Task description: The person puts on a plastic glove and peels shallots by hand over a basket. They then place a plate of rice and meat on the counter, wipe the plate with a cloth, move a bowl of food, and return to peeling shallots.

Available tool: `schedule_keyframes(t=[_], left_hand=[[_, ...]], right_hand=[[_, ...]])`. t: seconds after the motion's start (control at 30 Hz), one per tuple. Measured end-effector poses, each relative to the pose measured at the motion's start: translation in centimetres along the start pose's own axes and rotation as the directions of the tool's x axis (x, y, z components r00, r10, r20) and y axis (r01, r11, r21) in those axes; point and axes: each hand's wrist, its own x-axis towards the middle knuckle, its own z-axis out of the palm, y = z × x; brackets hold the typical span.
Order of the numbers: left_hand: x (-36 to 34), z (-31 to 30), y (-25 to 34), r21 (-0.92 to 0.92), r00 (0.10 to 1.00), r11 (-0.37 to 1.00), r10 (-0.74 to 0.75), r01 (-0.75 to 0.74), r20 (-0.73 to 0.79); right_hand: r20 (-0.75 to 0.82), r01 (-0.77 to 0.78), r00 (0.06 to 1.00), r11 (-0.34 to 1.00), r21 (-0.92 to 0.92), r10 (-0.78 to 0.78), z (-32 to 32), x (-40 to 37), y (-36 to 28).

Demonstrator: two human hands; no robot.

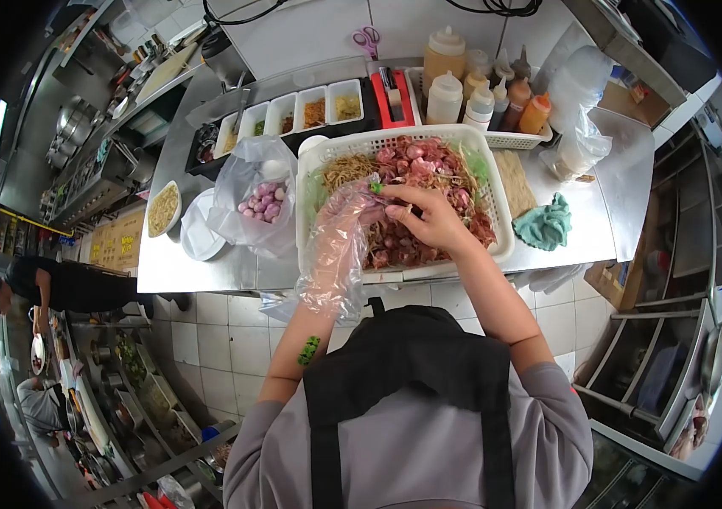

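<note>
A white plastic basket (507,242) stands in front of me, heaped with red shallots (425,165) and loose skins; dry brown root trimmings (350,171) lie at its left. Over the basket, my left hand (351,208), in a clear plastic glove, is closed with its fingers bent toward my right hand. My bare right hand (423,217) meets it, thumb and fingers closed in a pinch. What either hand holds is too small and covered to make out. A small green piece (375,187) shows at the fingertips. Left of the basket, a clear bag (238,222) holds peeled shallots (263,202).
Condiment tubs (314,110) and squeeze bottles (444,97) line the back of the steel counter (176,263). A green cloth (544,223) lies at right. A bowl of chopped food (163,209) and white lids (201,227) sit at left. Another person (81,287) stands far left.
</note>
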Motion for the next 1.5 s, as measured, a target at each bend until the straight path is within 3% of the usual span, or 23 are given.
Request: schedule_keyframes(t=[0.23, 0.3, 0.5, 0.53, 0.6, 0.63, 0.7, 0.77, 1.03, 1.13, 1.3, 1.43, 1.5], left_hand=[[0.8, -0.9, -1.1, 0.157, 0.997, 0.985, 0.06, -0.066, 0.041], [0.8, -0.9, -1.2, 0.122, 0.996, 0.99, 0.065, -0.071, 0.057], [-0.3, 0.6, 0.6, 0.03, 0.999, 0.999, -0.035, 0.036, -0.022], [-0.4, 0.8, 0.7, 0.011, 0.997, 0.998, -0.062, 0.063, -0.034], [-0.3, 0.7, 0.6, -0.013, 0.998, 0.999, -0.053, 0.052, -0.023], [-0.3, 0.5, 0.4, -0.034, 0.999, 0.998, -0.046, 0.045, -0.012], [0.4, -0.8, -0.7, -0.037, 1.0, 0.999, -0.002, 0.003, 0.028], [0.7, -1.5, -1.2, -0.04, 0.997, 0.998, 0.042, -0.04, 0.069], [0.7, -1.1, -0.8, -0.025, 1.0, 0.999, 0.026, -0.026, -0.015], [0.7, -1.0, -0.8, 0.073, 0.999, 0.997, 0.035, -0.038, 0.037], [0.4, -0.6, -0.6, 0.051, 0.999, 0.998, 0.03, -0.032, 0.041], [0.2, 0.5, 0.1, 0.074, 0.998, 0.997, 0.006, -0.002, -0.056], [0.2, 0.1, -0.1, 0.026, 1.0, 1.0, 0.006, -0.006, -0.016]], right_hand=[[-0.072, -0.013, 0.997, 0.999, -0.029, 0.011, 0.4, 0.2, 0.1], [-0.099, -0.083, 0.991, 0.993, 0.081, 0.091, 0.3, 0.1, 0.1], [-0.157, -0.194, 0.965, 0.975, 0.104, 0.209, -0.2, 0.1, 0.3], [-0.155, -0.192, 0.966, 0.976, 0.103, 0.207, -0.4, 0.0, 0.2], [-0.001, -0.352, 0.932, 0.906, 0.234, 0.362, -0.5, -0.2, -0.1], [0.002, -0.352, 0.932, 0.906, 0.234, 0.361, -0.4, -0.2, 0.1], [0.007, -0.037, 0.999, 0.992, 0.119, 0.036, -0.1, -0.3, 0.5], [0.016, -0.026, 1.0, 0.996, 0.082, 0.025, -0.1, -0.2, 0.3], [0.019, 0.003, 1.0, 1.0, 0.014, -0.004, -0.2, 0.0, -0.2], [-0.003, 0.006, 1.0, 0.999, -0.035, -0.006, -0.2, 0.3, -0.5], [-0.109, -0.032, 0.994, 0.988, -0.149, 0.016, -0.2, 0.5, 0.0], [-0.13, -0.149, 0.981, 0.988, -0.029, 0.144, -0.4, 0.4, -0.7], [-0.088, 0.018, 0.996, 1.0, 0.025, -0.016, -0.2, 0.0, -0.6]])
